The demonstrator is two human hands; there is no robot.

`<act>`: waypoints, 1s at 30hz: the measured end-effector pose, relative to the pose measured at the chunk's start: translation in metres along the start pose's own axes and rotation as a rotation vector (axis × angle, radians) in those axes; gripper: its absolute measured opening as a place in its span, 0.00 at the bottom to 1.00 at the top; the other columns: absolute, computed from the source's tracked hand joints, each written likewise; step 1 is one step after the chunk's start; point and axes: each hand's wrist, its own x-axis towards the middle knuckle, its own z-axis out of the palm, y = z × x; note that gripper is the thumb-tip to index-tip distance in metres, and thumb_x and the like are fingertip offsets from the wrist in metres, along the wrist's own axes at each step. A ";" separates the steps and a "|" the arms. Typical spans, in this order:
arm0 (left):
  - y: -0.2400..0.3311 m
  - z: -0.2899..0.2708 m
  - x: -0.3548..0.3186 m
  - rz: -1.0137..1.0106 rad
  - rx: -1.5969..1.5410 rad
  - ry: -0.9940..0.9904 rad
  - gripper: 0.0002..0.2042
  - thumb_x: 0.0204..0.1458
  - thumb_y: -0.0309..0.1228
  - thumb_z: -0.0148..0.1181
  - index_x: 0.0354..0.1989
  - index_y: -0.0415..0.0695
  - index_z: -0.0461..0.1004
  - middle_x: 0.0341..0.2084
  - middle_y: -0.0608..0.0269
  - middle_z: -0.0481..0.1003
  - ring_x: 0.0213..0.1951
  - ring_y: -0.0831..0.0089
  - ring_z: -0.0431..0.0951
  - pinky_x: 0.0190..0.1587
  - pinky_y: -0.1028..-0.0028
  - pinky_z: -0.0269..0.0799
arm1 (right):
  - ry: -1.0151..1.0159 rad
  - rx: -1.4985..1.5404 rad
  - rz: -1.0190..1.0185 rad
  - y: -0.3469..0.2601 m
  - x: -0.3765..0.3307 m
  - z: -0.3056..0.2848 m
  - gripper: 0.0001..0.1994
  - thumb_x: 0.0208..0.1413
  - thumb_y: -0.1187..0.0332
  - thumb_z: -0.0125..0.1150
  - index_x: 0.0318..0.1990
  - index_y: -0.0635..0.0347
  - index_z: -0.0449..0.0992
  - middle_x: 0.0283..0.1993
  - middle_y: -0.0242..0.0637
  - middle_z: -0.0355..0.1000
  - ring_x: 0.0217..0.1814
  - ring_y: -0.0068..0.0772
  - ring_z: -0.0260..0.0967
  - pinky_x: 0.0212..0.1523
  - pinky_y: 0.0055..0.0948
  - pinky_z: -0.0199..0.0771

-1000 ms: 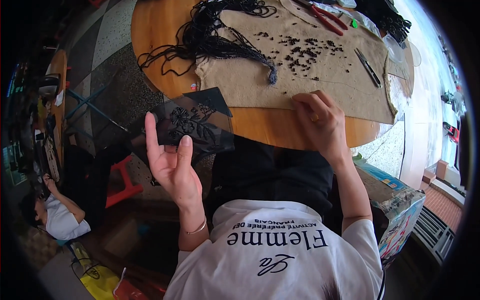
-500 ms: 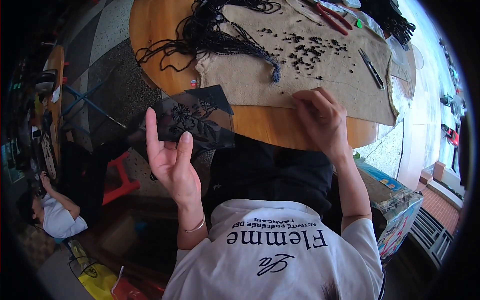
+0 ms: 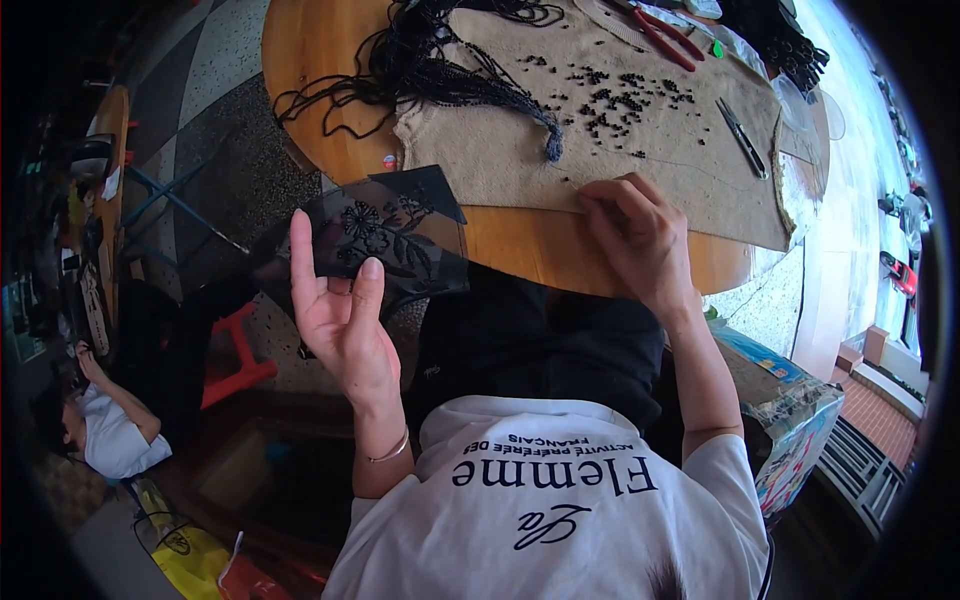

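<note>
A piece of sheer black fabric with floral embroidery (image 3: 385,240) is held by my left hand (image 3: 350,335) in front of the table's near edge. The thumb presses on its near side, the index finger points up, and the other fingers are partly hidden behind it. My right hand (image 3: 645,245) is closed in a pinch at the near edge of a beige knit cloth (image 3: 480,165); whatever lies between its fingertips is too small to make out. Small black beads (image 3: 615,105) are scattered over the cloth, with a single bead (image 3: 566,180) close to the right fingertips.
Strung black strands (image 3: 430,75) are heaped at the cloth's left. Thread snips (image 3: 741,138) lie on its right side, red-handled pliers (image 3: 668,38) at the back. Left of the round wooden table (image 3: 320,60) are a red stool (image 3: 235,355) and another person (image 3: 115,430). A box (image 3: 790,410) stands right.
My right hand has shifted very slightly left, still pinched. The left hand keeps its hold on the sheer fabric, almost unmoved.
</note>
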 end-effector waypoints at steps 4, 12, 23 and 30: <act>0.001 0.003 0.001 0.027 0.042 0.019 0.31 0.50 0.14 0.52 0.64 0.40 0.52 0.26 0.69 0.64 0.26 0.87 0.61 0.33 0.86 0.57 | 0.014 -0.008 0.002 0.000 0.002 0.001 0.05 0.51 0.78 0.58 0.36 0.63 0.76 0.33 0.36 0.72 0.32 0.26 0.74 0.34 0.21 0.76; 0.002 -0.002 -0.001 0.019 0.030 0.004 0.32 0.49 0.13 0.52 0.64 0.40 0.52 0.36 0.63 0.67 0.33 0.84 0.66 0.40 0.84 0.63 | 0.039 -0.005 0.023 -0.002 0.005 0.003 0.04 0.51 0.77 0.59 0.35 0.62 0.76 0.32 0.36 0.72 0.31 0.26 0.74 0.33 0.21 0.75; 0.004 0.000 -0.005 0.038 0.018 -0.052 0.32 0.49 0.12 0.53 0.64 0.38 0.51 0.47 0.56 0.70 0.43 0.78 0.71 0.48 0.80 0.68 | -0.006 -0.076 -0.073 -0.006 0.012 0.003 0.11 0.51 0.77 0.57 0.42 0.59 0.77 0.33 0.40 0.69 0.33 0.35 0.73 0.34 0.27 0.73; 0.016 0.004 -0.009 0.053 -0.010 -0.047 0.33 0.49 0.13 0.54 0.64 0.38 0.50 0.48 0.57 0.69 0.41 0.80 0.71 0.47 0.81 0.69 | -0.064 -0.141 -0.275 -0.010 0.018 0.002 0.13 0.49 0.79 0.56 0.44 0.60 0.76 0.31 0.42 0.67 0.34 0.41 0.70 0.35 0.33 0.71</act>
